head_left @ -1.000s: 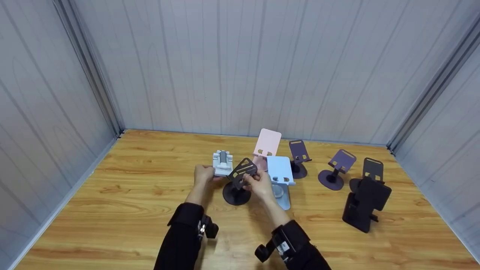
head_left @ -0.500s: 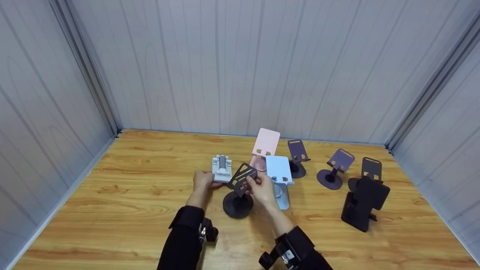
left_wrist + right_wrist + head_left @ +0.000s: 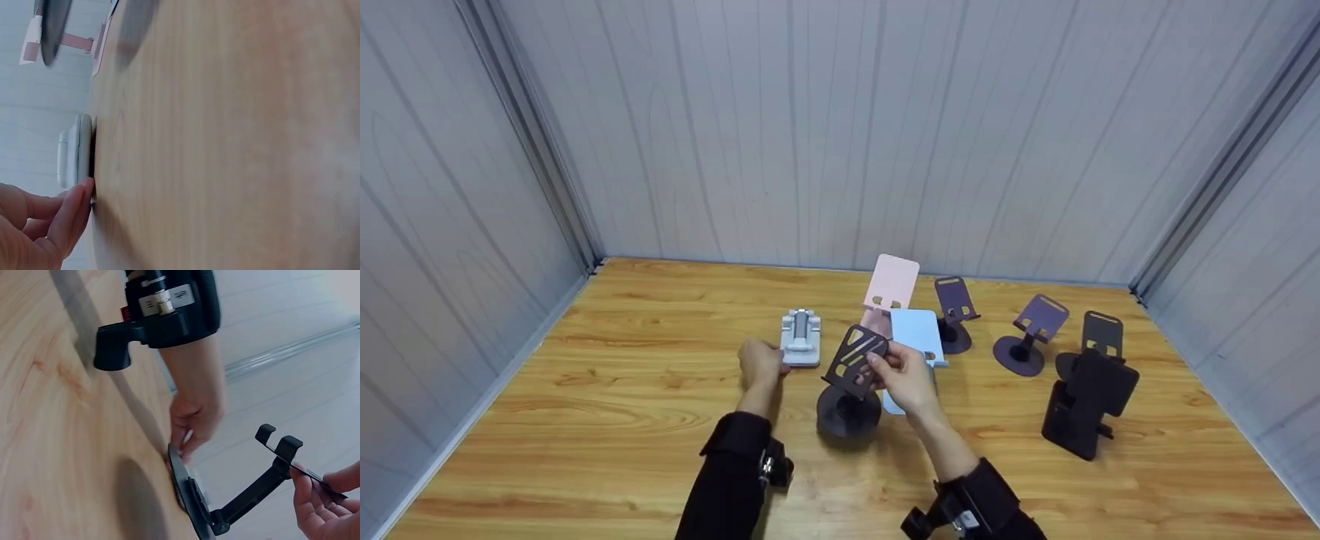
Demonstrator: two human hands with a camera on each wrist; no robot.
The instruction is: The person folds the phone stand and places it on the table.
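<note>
My left hand (image 3: 760, 364) pinches the near-left edge of a white folded phone stand (image 3: 801, 341). In the left wrist view, thumb and fingertips meet at the end of this flat stand (image 3: 77, 152), a dark gap showing under it. My right hand (image 3: 906, 377) holds a black phone stand (image 3: 849, 412) by its slotted top plate, thumb on one face and fingers behind. The right wrist view shows the black stand's round base (image 3: 188, 495) tilted above the wood, its shadow lying apart from it. From the head, the right hand partly covers a light blue phone stand (image 3: 915, 330).
A pink phone stand (image 3: 892, 279) stands behind the blue one. Right of it are a dark purple stand (image 3: 955, 298), a lighter purple stand (image 3: 1042, 316) and a dark grey stand (image 3: 1102, 330). A bulkier black stand (image 3: 1091, 405) is at the front right. Panel walls (image 3: 840, 135) enclose the table.
My right hand has lifted the black stand and drawn it toward me and slightly right. The white stand has slid a little nearer and straightened, with my left hand staying at its edge.
</note>
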